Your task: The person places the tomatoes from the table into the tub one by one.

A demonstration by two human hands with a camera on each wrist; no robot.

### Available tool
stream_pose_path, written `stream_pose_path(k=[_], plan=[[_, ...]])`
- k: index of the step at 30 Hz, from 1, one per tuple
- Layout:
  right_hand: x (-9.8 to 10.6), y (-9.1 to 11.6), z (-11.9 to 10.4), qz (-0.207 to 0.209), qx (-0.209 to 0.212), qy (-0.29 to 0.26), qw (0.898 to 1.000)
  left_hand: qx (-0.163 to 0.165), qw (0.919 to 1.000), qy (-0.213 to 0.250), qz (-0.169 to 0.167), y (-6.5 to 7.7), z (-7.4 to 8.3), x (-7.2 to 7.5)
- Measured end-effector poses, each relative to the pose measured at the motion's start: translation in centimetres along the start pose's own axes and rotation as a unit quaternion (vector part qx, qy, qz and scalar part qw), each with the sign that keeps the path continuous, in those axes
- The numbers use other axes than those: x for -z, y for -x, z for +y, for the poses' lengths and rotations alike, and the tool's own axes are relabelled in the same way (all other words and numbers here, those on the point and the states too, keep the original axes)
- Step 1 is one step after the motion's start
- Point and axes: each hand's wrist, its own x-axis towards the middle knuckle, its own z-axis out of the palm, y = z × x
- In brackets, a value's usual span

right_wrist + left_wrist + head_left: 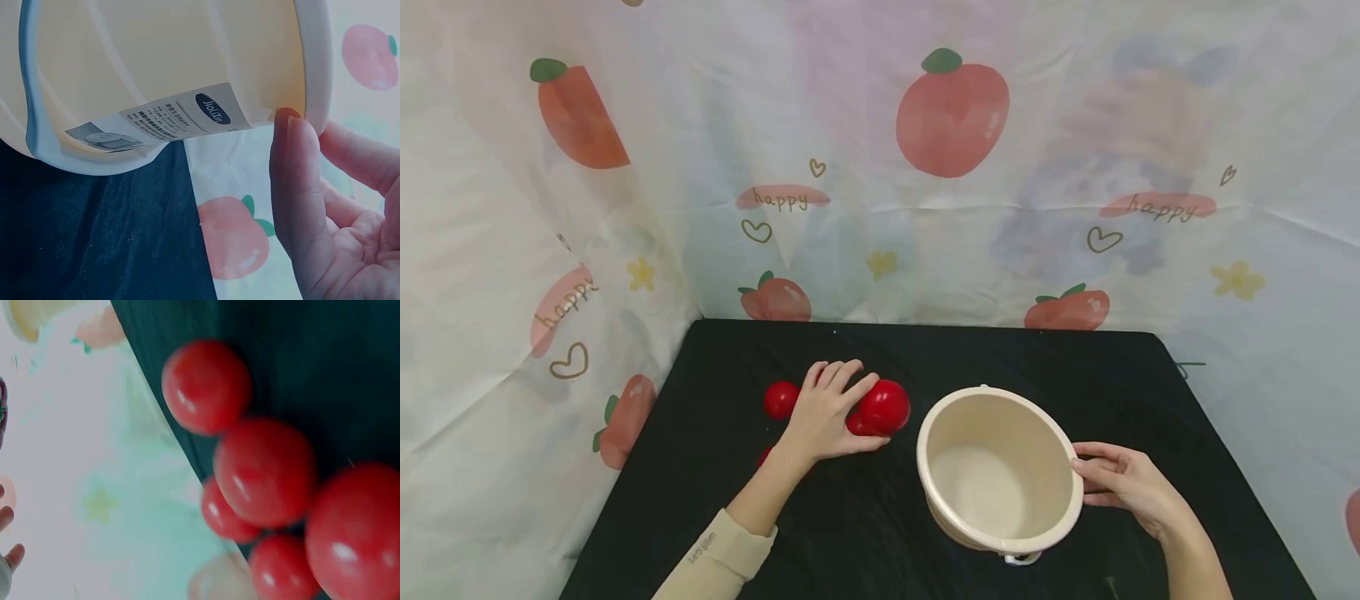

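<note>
My left hand [827,417] reaches over a group of red balls, its fingers and thumb spread. Between its forefinger and thumb sits the largest red ball [884,407], overlapping a smaller one behind it. Another red ball [781,400] lies left of the fingers. The left wrist view shows several smooth red balls [265,472] of different sizes close together, with no finger gripping them. To the right, a round cream plastic bucket [927,487] opens upward. My right hand [1138,483] pinches its right rim, the thumb [297,181] against the outer wall below the lip.
A black cloth-covered table [857,542] lies under everything. Pale curtains [865,250] printed with fruit and "happy" rise behind and beside it. A white handle lug [1022,558] juts from the bucket's near side, and a printed label [181,115] is stuck on its outer wall.
</note>
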Motion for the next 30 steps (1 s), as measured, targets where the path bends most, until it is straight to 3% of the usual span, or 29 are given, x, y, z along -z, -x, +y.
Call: stream_pose_path(k=[7, 12, 15, 23, 30], plan=[[-0.1, 0.1, -0.1, 0.005, -0.003, 0.001, 1.000, -0.045, 0.9986, 0.021, -0.021, -2.3, 3.7, -1.4], [-0.1, 0.0, 0.0, 0.010, 0.002, 0.000, 1.000, -0.084, 0.9958, 0.004, -0.034, -3.6, 6.1, -2.4], [-0.1, -0.1, 0.1, 0.010, 0.001, 0.000, 1.000, -0.115, 0.9916, -0.005, -0.059, -4.4, 7.5, -2.9], [0.1, -0.1, 0.3, 0.010, 0.005, 0.001, 1.000, -0.184, 0.9684, -0.040, -0.163, -6.4, 10.2, -4.1], [0.0, 0.0, 0.4, 0.002, 0.014, -0.009, 1.000, -0.248, 0.9430, -0.053, -0.216, -7.6, 11.6, -5.4]])
